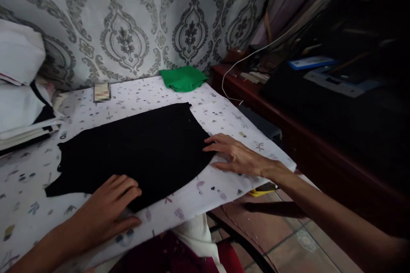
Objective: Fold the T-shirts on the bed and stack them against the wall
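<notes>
A black piece of fabric (141,145) lies spread flat on a table covered with a white patterned cloth (224,115). My left hand (105,211) rests flat on the fabric's near edge, fingers stretched out. My right hand (237,155) lies flat at the fabric's right edge, fingers extended and touching the black cloth. Neither hand grips anything.
A folded green cloth (183,78) sits at the table's far edge by the patterned wall. Stacked white fabric (19,81) is piled at the left. A dark wooden cabinet (320,153) with a white cable and blue items stands to the right. Tiled floor shows below.
</notes>
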{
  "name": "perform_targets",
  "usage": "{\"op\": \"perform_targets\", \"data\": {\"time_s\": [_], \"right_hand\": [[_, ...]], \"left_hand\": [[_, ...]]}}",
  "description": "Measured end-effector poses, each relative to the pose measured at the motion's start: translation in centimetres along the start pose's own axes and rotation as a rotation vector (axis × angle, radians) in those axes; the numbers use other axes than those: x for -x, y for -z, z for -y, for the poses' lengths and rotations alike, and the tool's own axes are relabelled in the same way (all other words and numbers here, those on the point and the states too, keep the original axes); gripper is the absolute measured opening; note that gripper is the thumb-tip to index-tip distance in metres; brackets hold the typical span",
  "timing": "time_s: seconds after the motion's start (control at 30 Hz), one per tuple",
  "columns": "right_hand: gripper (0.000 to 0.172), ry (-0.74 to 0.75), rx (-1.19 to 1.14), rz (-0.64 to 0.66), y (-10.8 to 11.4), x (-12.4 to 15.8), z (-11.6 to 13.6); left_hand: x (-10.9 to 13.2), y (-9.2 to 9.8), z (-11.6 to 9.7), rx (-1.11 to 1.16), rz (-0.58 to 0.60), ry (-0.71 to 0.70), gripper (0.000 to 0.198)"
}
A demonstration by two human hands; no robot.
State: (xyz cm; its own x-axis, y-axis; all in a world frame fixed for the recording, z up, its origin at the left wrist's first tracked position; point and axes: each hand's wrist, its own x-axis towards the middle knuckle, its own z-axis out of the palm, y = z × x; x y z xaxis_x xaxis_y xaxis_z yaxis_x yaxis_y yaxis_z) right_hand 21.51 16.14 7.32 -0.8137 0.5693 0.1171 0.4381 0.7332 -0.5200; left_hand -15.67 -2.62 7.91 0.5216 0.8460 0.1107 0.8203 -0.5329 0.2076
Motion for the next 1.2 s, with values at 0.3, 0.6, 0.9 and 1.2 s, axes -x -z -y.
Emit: {"op": "perform_targets", "data": {"time_s": [0.3, 0.6, 0.9, 1.2], "right_hand": [[0.023, 0.01, 0.01, -0.192, -1.4, 0.3, 0.2], [0.023, -0.289, -0.306, -0.326, -0.9, -5.0, -2.0], [0.038, -0.283, -0.269, -0.401, -2.1, -5.3, -1.8], [0.029, -0.377, 0.201, -0.449, -2.8, -5.6, -1.7]], "left_hand": [[0.3, 0.5, -0.5, 0.161, -0.099, 0.17, 0.021], [-3.5, 2.3, 5.0, 0.592, -0.174, 0.825, 0.046], [-3.3, 1.0, 4.4, 0.535, -0.179, 0.743, 0.042], [-3.1, 0.5, 3.2, -0.255, -0.142, 0.609, 0.039]]}}
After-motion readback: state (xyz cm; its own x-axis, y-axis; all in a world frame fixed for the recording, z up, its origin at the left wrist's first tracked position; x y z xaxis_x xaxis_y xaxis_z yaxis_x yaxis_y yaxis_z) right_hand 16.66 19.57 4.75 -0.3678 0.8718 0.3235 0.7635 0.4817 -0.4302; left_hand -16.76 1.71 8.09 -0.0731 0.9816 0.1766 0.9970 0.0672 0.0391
